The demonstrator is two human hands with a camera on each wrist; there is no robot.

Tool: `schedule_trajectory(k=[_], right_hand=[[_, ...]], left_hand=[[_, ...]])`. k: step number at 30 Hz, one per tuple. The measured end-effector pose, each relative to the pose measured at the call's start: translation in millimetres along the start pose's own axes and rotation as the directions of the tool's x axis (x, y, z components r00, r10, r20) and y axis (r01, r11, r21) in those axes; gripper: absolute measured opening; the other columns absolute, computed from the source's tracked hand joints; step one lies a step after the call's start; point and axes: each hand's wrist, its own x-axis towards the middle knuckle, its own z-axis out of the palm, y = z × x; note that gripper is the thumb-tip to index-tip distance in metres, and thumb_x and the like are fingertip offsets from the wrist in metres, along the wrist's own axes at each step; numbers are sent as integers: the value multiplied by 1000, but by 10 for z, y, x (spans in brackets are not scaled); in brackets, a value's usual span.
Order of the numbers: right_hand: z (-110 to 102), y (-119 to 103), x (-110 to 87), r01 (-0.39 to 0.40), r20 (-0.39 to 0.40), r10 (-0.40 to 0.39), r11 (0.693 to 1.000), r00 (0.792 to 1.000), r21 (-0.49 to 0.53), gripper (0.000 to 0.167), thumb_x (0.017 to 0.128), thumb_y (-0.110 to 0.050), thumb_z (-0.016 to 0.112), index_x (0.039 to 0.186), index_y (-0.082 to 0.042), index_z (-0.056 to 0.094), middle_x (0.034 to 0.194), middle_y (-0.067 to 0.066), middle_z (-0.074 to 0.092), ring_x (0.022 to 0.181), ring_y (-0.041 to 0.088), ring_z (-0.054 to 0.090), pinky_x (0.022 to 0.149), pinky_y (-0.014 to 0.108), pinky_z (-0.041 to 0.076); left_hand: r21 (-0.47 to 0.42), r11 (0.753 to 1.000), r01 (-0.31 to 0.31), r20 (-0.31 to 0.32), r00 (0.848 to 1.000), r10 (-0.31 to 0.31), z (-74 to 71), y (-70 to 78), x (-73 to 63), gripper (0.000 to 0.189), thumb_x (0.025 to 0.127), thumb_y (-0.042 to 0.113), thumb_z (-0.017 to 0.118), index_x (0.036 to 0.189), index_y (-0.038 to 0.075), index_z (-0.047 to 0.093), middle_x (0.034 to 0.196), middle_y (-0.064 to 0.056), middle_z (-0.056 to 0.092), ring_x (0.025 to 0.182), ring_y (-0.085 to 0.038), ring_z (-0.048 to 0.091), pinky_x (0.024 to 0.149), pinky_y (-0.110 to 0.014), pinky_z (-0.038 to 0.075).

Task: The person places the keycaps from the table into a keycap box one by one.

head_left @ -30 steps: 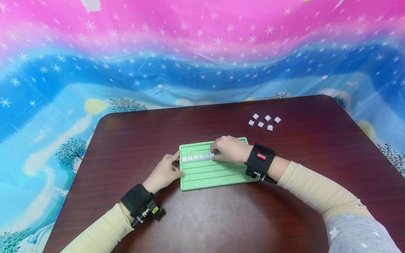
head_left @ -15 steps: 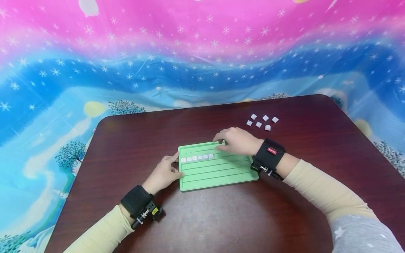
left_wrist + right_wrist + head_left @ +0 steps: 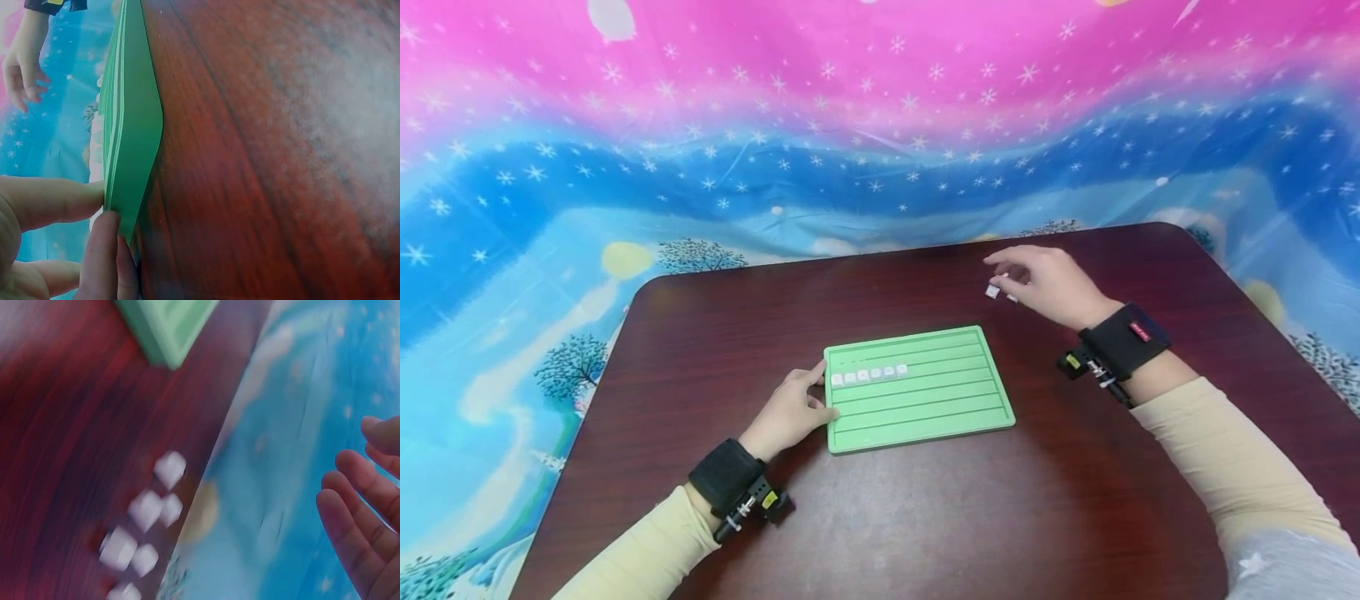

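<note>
A light green ridged tray (image 3: 917,408) lies on the table, with a short row of white keycaps (image 3: 876,374) in one of its upper grooves at the left. My left hand (image 3: 784,412) holds the tray's left edge, thumb on the rim and fingers along the side. In the left wrist view, its fingertips meet the green side wall (image 3: 134,125). My right hand (image 3: 1048,283), fingers loosely bent and holding nothing, hovers over the loose keycaps at the back right. It hides most of them in the head view; the right wrist view shows several loose keycaps (image 3: 119,549), blurred.
The dark red-brown wooden table (image 3: 737,333) has rounded back corners. A printed cloth (image 3: 850,125) in pink and blue with snowflakes hangs behind and around it. Each wrist carries a black strap (image 3: 1126,340) with a small camera.
My right hand has let go of the last keycap in the row, lifted off the tray and moved right and back to the loose keycaps. My left hand has stayed at the tray's edge.
</note>
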Motion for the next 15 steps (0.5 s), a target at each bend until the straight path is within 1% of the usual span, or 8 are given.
schedule_trajectory(k=[3,5,8,11,15], right_hand=[[-73,175,-51,-56,-18,56,998,998,15,32,96,-3,69,129,-1,69,106,15,72,92,29,68,81,48,53],[-92,300,-90,-96,-7,97,995,995,38,34,96,-1,68,130,1,68,111,19,70,97,32,67,84,50,52],[-84,485,-165,-164,42,161,984,986,63,35,96,0,67,131,3,66,114,23,68,101,36,65,85,53,51],[-46,650,-239,-230,108,223,972,969,56,37,95,0,68,132,4,65,116,24,67,103,38,64,86,55,51],[-2,802,-300,-283,172,273,959,946,34,38,95,-1,68,132,6,63,116,27,67,105,41,64,88,56,51]], left_hand=[[-5,1000,-4,-5,1000,4,-6,2,-4,84,92,1,74,160,-3,24,136,-24,48,82,-17,59,74,-34,49],[-2,1000,-4,-7,1000,4,-5,-4,-7,84,92,1,74,160,-3,24,136,-23,48,82,-17,59,73,-33,49],[-2,1000,-4,-8,1000,4,2,-16,-12,84,92,1,74,160,-3,24,136,-23,48,82,-17,59,73,-33,49],[-8,1000,-8,-5,1000,8,11,-21,-18,83,92,1,74,159,-4,25,136,-23,48,81,-17,58,72,-33,49],[-7,1000,-16,-9,1000,16,17,-9,-25,83,92,1,75,159,-5,27,135,-23,49,80,-17,57,72,-34,49]])
